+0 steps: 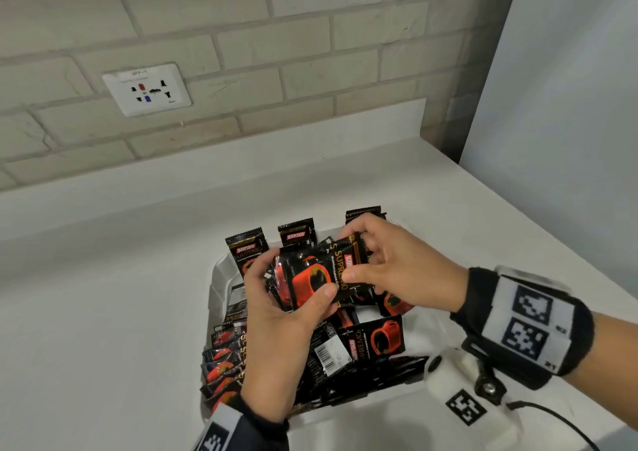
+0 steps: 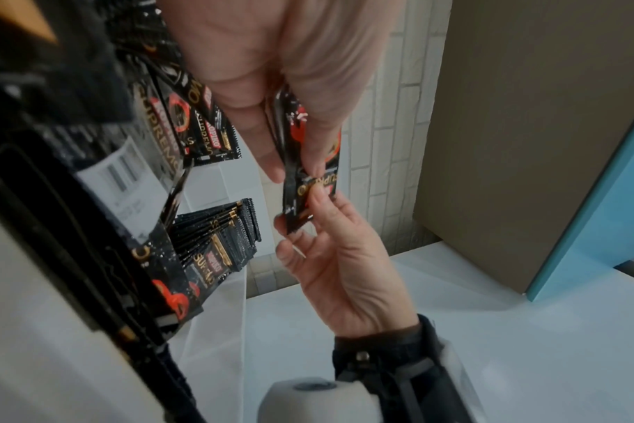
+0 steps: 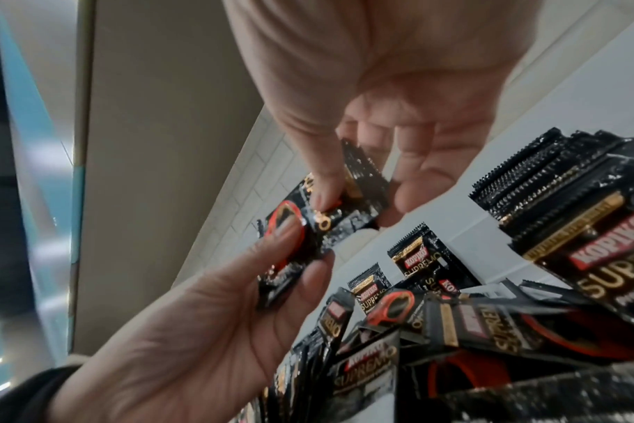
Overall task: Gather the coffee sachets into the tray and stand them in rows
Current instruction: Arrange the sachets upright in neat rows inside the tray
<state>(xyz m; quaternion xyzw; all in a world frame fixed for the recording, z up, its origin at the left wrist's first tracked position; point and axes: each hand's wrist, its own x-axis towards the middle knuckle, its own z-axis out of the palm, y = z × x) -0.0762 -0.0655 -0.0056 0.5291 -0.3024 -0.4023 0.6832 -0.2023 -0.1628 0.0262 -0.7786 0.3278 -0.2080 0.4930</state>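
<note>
Holding a small bunch of sachets (image 1: 312,283) above the tray (image 1: 216,278), you have both hands busy at once. Start near you: a heap of loose sachets (image 1: 348,350) lies flat and mixed up in the near part of the tray, some face up, some showing a barcode. On the near left, a row of standing sachets (image 1: 221,364) leans against the left wall. If you drop your bunch onto that row, it could tip like dominoes, because the packs are thin and slippery.

Now the middle. Your left hand (image 1: 276,319) pinches the low end of the bunch, thumb in front and fingers behind. Your right hand (image 1: 390,271) pinches the top end, thumb in front and fingers curled behind. The packs in the bunch do not line up; one sticks out at an angle. If you loosen one hand before they are squared, I think a pack could slide out and fall into the heap.

Farther away, a few sachets (image 1: 297,234) stand upright against the far wall, well apart, and a tight bunch stands at the far right (image 1: 362,211). Those single ones have nothing beside them, so a bump from your knuckles could knock them flat. Set the bunch down gently.
</note>
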